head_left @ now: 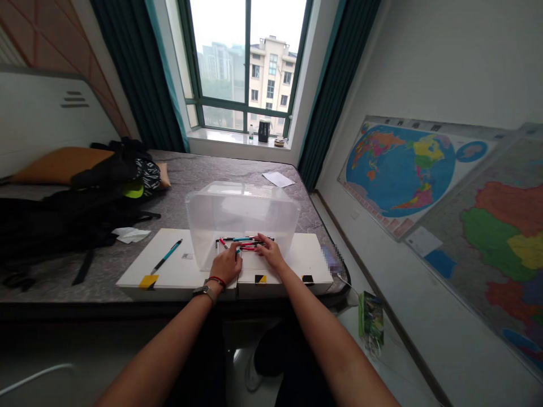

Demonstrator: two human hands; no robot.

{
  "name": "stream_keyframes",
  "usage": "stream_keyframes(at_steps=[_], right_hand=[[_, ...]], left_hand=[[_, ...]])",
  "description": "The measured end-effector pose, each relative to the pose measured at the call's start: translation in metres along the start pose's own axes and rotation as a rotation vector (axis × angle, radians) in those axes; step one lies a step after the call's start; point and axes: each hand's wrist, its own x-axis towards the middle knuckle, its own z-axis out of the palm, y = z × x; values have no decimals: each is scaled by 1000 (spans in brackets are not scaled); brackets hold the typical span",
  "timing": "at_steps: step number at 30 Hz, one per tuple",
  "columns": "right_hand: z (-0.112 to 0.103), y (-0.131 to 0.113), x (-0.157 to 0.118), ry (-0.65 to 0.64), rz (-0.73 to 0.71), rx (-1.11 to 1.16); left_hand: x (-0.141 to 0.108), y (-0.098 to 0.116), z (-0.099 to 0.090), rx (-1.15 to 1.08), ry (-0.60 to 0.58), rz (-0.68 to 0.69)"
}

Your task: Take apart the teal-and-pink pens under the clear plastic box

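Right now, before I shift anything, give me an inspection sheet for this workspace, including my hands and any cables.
Surface: two white boxes side by side on a grey mattress.
Things in use: pens grouped at a translucent bin; one teal-and-black pen apart, at left.
Clutter: dark pile, crumpled white paper, white sheet.
Hands: left hand and right hand at the pens; grip unclear.
Cables: white cords by a green package.
Surroundings: window, dark curtains, wall maps.
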Motion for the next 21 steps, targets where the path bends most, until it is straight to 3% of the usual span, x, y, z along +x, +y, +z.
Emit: stream_keyframes(at_steps=[7,11,21], right_hand=[[5,4,-3,103,-62,-191],[6,4,-5,94,-89,-327],[7,-1,-6,121,-98,-436]], left_hand=[[1,-5,7,-57,32,-18],[0,-5,8,-57,55,-17],[4,-13,16,-92,140,203]])
